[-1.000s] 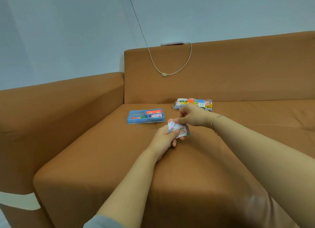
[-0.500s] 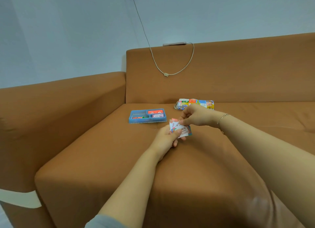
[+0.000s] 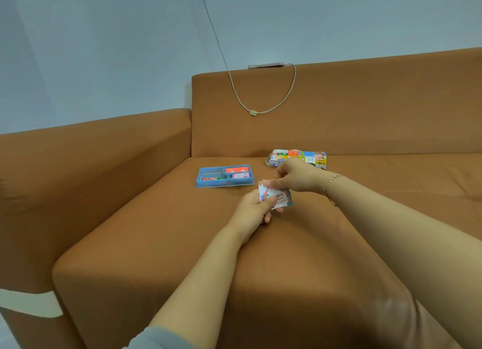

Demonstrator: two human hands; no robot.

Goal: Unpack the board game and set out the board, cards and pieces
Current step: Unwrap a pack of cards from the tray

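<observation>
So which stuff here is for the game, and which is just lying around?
For the game:
small stack of paper play money, held by left hand and right hand
blue plastic tray of cards and pieces
colourful folded game board

Just lying about:
white charging cable
flat phone on the sofa back

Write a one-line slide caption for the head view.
Both hands, left and right, hold play money beside blue tray.

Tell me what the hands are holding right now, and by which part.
Both hold the small stack of play-money notes: the left hand grips its near lower end, the right hand pinches the top edge.
</observation>
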